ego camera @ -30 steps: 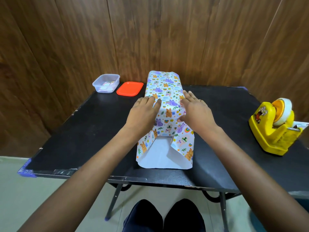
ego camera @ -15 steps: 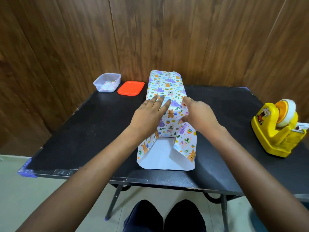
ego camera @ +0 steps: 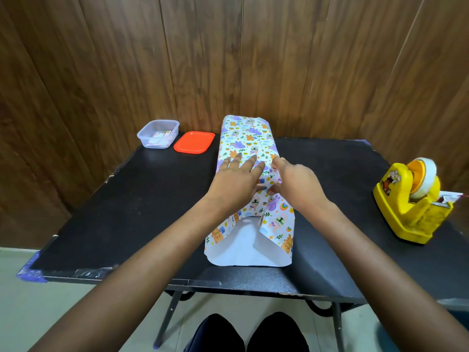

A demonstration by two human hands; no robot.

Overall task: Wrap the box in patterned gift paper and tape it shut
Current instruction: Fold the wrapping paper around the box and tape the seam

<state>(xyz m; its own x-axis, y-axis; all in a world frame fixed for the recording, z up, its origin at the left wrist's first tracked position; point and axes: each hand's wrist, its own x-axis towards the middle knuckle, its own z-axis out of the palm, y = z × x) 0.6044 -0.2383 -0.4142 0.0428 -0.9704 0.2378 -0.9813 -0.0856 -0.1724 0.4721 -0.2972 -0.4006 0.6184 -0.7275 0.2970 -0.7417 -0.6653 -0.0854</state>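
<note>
At the table's point(ego camera: 127, 212) far-left corner sits a clear plastic container point(ego camera: 157, 134), with an orange lid point(ego camera: 194, 142) just beside it. The box, hidden inside the gift paper point(ego camera: 247, 138), lies in the middle of the table, running from the far edge toward the near edge. The paper's near end gapes open, showing its white inside. The left hand point(ego camera: 234, 185) lies flat on top of the paper, fingers straight and spread. The right hand point(ego camera: 295, 184) rests beside it with fingers curled and thumb tucked inward; whether it pinches the paper cannot be told. A yellow tape dispenser point(ego camera: 411, 201) stands by the right edge.
</note>
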